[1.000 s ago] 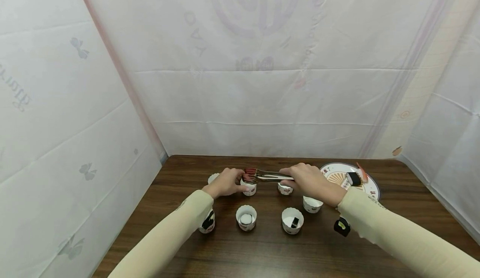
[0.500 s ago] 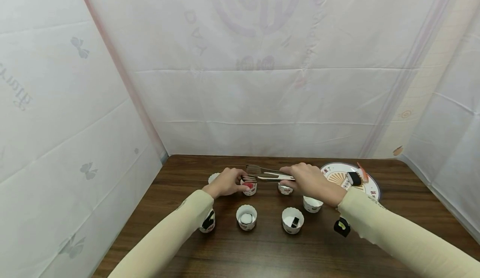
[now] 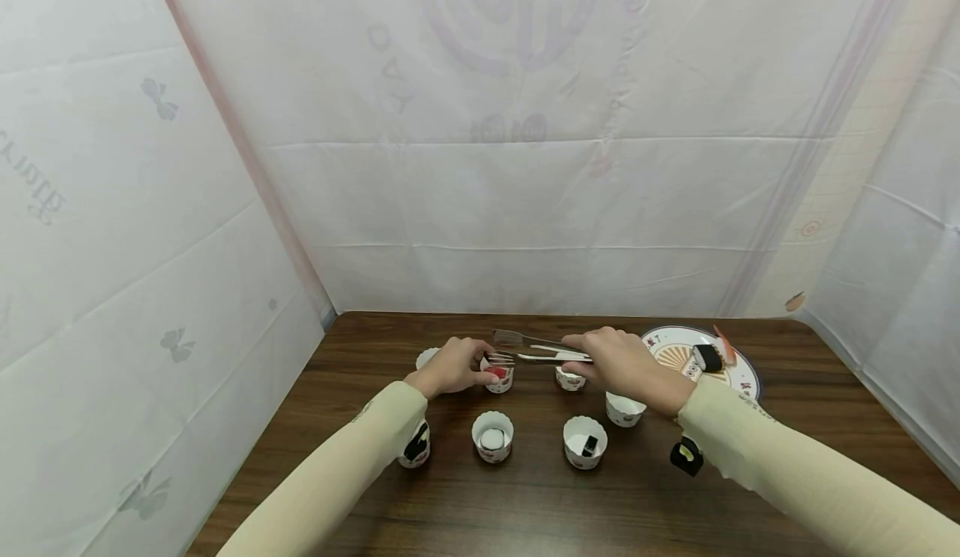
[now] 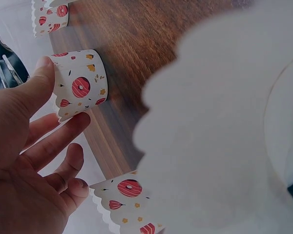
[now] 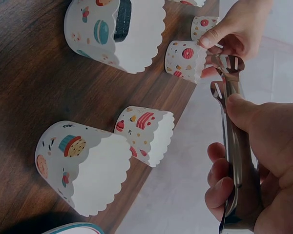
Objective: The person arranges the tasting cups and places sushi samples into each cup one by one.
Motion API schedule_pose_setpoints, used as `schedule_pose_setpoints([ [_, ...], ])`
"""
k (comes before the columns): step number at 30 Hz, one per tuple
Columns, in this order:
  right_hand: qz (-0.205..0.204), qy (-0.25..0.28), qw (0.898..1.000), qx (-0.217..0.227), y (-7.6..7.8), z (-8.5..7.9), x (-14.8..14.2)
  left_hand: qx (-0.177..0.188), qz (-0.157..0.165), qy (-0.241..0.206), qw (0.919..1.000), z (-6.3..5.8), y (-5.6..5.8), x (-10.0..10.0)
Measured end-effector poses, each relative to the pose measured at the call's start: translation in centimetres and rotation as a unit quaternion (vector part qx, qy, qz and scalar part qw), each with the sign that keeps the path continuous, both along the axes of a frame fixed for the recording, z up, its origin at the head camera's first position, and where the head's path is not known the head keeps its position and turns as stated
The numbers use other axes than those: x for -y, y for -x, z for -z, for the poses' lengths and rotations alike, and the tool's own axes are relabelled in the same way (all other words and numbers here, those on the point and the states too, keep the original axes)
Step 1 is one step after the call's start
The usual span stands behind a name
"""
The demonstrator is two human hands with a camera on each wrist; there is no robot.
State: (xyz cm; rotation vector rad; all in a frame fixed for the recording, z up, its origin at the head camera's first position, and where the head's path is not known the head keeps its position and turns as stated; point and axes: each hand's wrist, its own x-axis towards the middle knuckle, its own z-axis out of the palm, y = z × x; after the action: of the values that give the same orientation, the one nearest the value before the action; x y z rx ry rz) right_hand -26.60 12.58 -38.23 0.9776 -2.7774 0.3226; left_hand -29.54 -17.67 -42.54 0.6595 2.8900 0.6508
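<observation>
My left hand (image 3: pixel 453 365) holds a white paper baking cup (image 4: pixel 80 87) printed with red doughnuts, thumb on one side of its rim and fingers on the other. A small red piece (image 3: pixel 497 371) lies inside that cup in the head view. My right hand (image 3: pixel 618 363) grips metal food tongs (image 5: pixel 229 141), which point left over the cup. Their two ends, one slotted flat and one forked, stand apart with nothing visible between them. The red piece is hidden in both wrist views.
Several other paper cups stand around, one with a white round piece (image 3: pixel 492 439) and one with a small black piece (image 3: pixel 591 446). A patterned plate (image 3: pixel 660 338) at the right bears a black-and-white sushi piece (image 3: pixel 708 358) and an orange-red piece (image 3: pixel 724 346). White cloth walls (image 3: pixel 525 207) enclose the table.
One second ago the tongs held the red piece above the cup. Their ends have parted, and the piece now lies in the cup. Both hands have stayed nearly in place.
</observation>
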Motion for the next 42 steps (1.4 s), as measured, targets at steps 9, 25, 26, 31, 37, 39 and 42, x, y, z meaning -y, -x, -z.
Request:
schedule_pose_setpoints([
  [9,0.006,0.012,1.0,0.016,0.2,-0.1,-1.3,-0.005,0.01,0.01,0.9999,-0.2,0.0,-0.1],
  [25,0.064,0.021,0.998,0.01,-0.6,-0.1,-6.0,-0.01,0.025,-0.007,0.9996,-1.0,0.1,-0.9],
  [26,0.068,0.021,0.997,0.008,-0.6,0.0,-6.4,-0.012,0.028,-0.01,0.9995,-1.1,0.1,-1.0],
  [31,0.081,0.017,0.996,-0.015,-0.7,0.4,-8.1,-0.016,0.023,-0.008,0.9996,-1.4,0.2,-1.5],
  [37,0.1,0.013,0.995,-0.011,-0.9,0.7,-10.2,-0.023,0.02,-0.004,0.9995,-1.7,0.2,-2.3],
  [39,0.106,0.013,0.994,-0.007,-1.0,0.7,-10.9,-0.026,0.021,-0.005,0.9994,-1.8,0.4,-2.7],
  [42,0.116,0.018,0.993,-0.003,-1.1,0.8,-11.9,-0.028,0.025,-0.006,0.9993,-2.0,0.6,-3.4],
])
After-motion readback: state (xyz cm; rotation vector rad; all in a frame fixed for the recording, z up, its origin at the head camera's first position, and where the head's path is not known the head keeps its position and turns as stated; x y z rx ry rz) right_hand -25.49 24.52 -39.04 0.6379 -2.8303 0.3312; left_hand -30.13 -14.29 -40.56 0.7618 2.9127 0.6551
